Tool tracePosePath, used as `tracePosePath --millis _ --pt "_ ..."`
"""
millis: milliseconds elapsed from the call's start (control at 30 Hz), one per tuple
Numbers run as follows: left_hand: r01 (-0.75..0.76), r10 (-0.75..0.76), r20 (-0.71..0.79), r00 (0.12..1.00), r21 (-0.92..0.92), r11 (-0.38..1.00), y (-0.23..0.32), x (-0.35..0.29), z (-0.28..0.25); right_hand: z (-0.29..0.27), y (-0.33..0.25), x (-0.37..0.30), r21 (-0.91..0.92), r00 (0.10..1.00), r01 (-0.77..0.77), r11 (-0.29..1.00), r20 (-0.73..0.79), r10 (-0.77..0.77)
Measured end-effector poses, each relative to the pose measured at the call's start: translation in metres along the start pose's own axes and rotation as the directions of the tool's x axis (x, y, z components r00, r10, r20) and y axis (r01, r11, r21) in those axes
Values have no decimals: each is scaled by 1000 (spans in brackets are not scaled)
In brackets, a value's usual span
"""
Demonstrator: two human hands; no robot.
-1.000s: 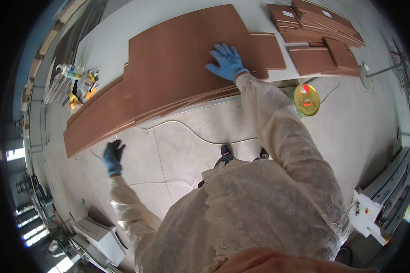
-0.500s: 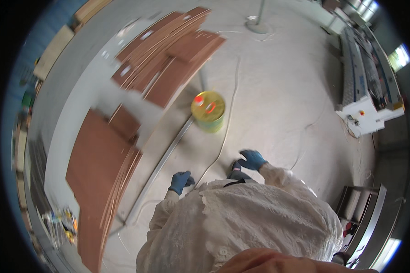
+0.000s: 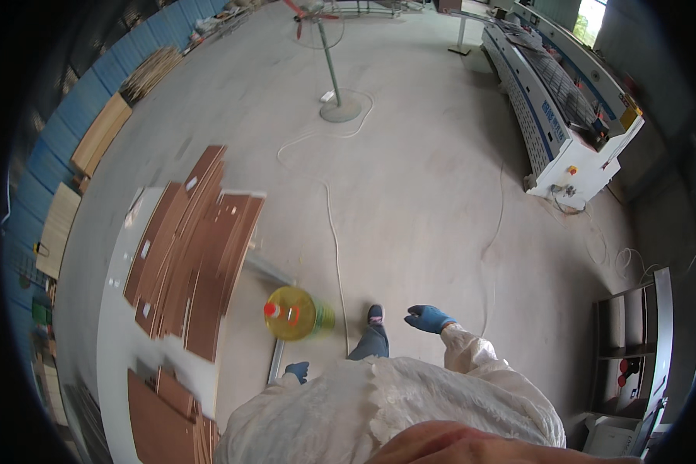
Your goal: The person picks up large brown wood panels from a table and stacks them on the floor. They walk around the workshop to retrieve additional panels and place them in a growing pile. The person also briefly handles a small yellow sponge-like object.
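Wide workshop with a pale floor (image 3: 417, 209) and blue cladding (image 3: 48, 155) along the left side. Nearest to the left hand (image 3: 297, 373): a yellow-green tin (image 3: 294, 311), just beside the table (image 3: 114, 348), apparently standing on the floor. Left fingers: mostly hidden, state impossible to tell. Right hand (image 3: 431, 319): well apart from the tin, fingers loosely parted, nothing held. Farther left, on the white table: brown panels (image 3: 197, 247), with no hand on them.

Change noted: right hand flat on a panel one second ago, now off and clear; view swung toward the right. By judgement, a break in handling the panels.

Count: hands, two; tins, one; panel groups in view, two, single sheets too overlapped for counting; visible shoes (image 3: 375, 313), one; fans on stands (image 3: 329, 60), one; long white machines (image 3: 576, 166), one; shelf units (image 3: 663, 332) at right, one.
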State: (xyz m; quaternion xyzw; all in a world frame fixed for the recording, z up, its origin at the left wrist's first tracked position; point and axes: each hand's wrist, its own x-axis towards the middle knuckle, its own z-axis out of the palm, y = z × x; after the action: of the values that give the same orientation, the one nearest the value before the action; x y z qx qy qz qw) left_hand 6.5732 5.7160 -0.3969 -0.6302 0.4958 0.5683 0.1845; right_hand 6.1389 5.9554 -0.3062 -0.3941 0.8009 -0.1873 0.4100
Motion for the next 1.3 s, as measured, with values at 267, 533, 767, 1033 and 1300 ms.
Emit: tracePosePath --millis 267,533,767,1033,1300 --pt "95 -76 95 993 -223 970 266 109 29 -181 53 174 112 980 -117 987 -148 133" --pt "-206 198 95 976 74 976 661 206 104 -231 276 201 334 639 -680 653 -168 751" --pt "-377 403 87 911 -222 899 935 266 191 -348 396 287 239 458 -879 412 189 869" --pt "-79 83 100 992 -44 996 1083 315 222 -719 396 622 231 768 -536 812 -267 582" --pt "70 -64 40 997 -170 983 1274 428 210 -979 342 900 414 800 -106 904 -504 324"
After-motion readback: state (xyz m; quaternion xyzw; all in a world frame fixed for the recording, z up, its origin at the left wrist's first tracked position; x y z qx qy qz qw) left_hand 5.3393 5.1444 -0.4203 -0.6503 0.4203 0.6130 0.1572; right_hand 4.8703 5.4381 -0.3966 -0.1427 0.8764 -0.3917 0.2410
